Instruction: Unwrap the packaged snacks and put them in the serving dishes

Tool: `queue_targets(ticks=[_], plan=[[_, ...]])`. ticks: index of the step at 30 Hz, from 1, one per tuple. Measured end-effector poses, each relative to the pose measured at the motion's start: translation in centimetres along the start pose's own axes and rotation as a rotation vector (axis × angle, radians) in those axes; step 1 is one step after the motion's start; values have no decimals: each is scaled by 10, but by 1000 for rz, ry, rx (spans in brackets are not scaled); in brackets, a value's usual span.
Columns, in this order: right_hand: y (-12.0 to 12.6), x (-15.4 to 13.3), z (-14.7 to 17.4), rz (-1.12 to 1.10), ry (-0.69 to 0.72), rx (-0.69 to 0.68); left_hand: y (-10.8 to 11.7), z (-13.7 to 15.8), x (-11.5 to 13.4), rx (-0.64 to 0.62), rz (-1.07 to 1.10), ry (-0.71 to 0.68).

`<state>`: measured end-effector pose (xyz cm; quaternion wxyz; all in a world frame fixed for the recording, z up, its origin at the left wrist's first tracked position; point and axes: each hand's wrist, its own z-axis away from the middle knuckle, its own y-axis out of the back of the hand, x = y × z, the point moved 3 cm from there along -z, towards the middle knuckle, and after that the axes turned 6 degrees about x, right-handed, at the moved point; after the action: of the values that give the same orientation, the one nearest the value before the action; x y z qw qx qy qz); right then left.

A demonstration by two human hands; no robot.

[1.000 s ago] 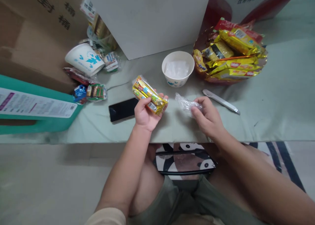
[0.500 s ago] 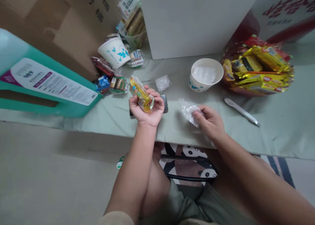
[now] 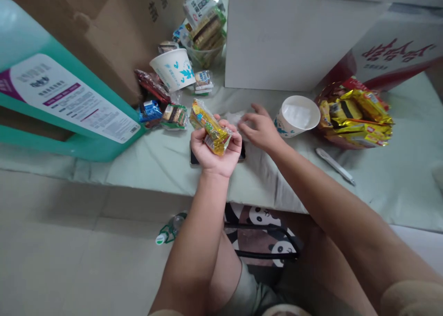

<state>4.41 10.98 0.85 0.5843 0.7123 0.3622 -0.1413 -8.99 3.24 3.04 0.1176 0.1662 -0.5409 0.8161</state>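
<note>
My left hand [image 3: 218, 152] is closed around a yellow snack packet [image 3: 212, 130] in clear-ended wrapping, held above the table's near edge. A dark phone [image 3: 194, 155] lies partly hidden beneath that hand. Just right of the packet, my right hand [image 3: 259, 128] has its fingers spread at a crumpled clear plastic wrapper [image 3: 234, 117]; whether they touch it is blurred. Below my right hand is a smeared, see-through greyish patch that I cannot make out. A paper cup [image 3: 298, 115] with whitish plastic inside stands upright to the right of this hand.
Wrapped snacks [image 3: 175, 115] and a tilted paper cup [image 3: 173, 69] lie back left, beside a large green jug [image 3: 114, 145]. A bowl [image 3: 332, 138] of yellow packets stands at right, with a white-handled tool [image 3: 335, 166] before it. A white box [image 3: 270, 44] stands behind.
My right hand has moved left, toward the wrapper on the table, and its fingers have spread; the clear plastic it pinched is no longer in them. My left hand still holds the packet. The view has shifted.
</note>
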Motion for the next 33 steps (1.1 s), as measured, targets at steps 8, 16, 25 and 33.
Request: queue_targets(ticks=[8, 16, 25, 33], plan=[[34, -16, -10, 120, 67, -10, -1, 0, 5, -26, 30, 28], [157, 28, -10, 416, -1, 167, -8, 3, 0, 8, -12, 61], [128, 60, -38, 547, 31, -259, -12, 4, -8, -87, 58, 95], [104, 96, -74, 481, -150, -666, -9, -1, -7, -75, 48, 73]])
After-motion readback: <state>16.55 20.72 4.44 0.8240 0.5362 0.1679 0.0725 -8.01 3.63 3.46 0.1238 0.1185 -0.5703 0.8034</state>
